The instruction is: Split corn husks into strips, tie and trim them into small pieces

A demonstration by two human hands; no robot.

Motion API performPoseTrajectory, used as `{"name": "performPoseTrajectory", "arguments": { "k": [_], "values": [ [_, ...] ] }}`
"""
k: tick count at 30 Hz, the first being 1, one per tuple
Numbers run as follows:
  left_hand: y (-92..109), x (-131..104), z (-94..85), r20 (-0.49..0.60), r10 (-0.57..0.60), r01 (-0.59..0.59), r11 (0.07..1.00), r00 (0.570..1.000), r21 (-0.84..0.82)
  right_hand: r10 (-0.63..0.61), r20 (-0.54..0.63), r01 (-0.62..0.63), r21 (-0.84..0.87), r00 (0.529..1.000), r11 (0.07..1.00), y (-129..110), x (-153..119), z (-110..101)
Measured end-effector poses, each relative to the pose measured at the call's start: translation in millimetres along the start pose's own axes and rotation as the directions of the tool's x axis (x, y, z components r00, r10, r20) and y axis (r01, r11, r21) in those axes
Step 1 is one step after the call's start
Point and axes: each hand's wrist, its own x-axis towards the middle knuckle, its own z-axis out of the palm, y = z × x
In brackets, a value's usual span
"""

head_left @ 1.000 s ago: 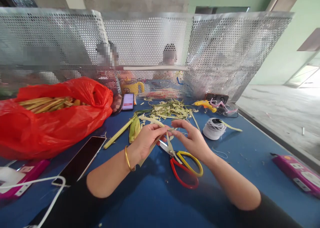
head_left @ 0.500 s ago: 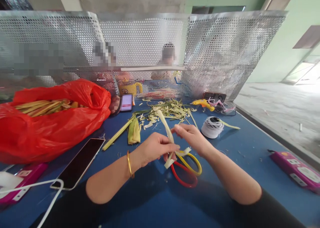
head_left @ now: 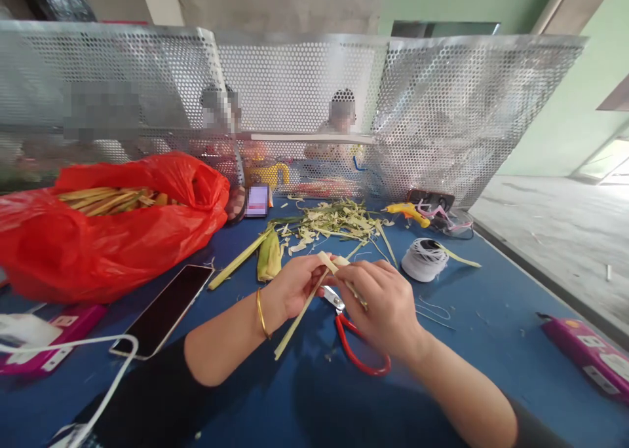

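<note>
My left hand is closed on a pale plant strip, whose long narrow end hangs down toward the table. Over the crossing of the strip, my right hand pinches the folded part with thumb and fingers. The hands almost touch, so part of the fold is hidden. Beneath them lie scissors, one red handle and the metal pivot showing. Just beyond my left hand sits a greenish-yellow piece of plant stalk, and a longer thin stalk is beside it.
A red plastic bag of cut stalks stands left, near a phone. Leaf scraps are heaped behind my hands. To the right are a white string spool, a yellow glue gun and a purple power strip. Perforated metal screens stand behind.
My right hand has moved in and down to grip the strip. The strip's upright end is now folded over, with a narrow end hanging lower left. The scissors' yellow handle has dropped from sight.
</note>
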Motion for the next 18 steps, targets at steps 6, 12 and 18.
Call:
{"name": "performPoseTrajectory", "arguments": {
  "k": [6,12,18],
  "values": [
    [10,-4,-1.7,0.022,0.038,-0.035,0.990,0.999,-0.140,-0.170,0.086,0.186,-0.241,0.982,0.952,0,-10,20],
    [17,-7,-3.3,-0.042,0.072,-0.079,0.977,0.997,-0.196,-0.207,0.156,0.237,-0.209,0.966,0.949,1,-9,20],
    [5,-5,2.2,-0.010,0.070,-0.071,0.986,0.997,-0.151,-0.366,0.170,0.400,-0.270,0.915,0.876,-7,-7,16]
  ]
}}
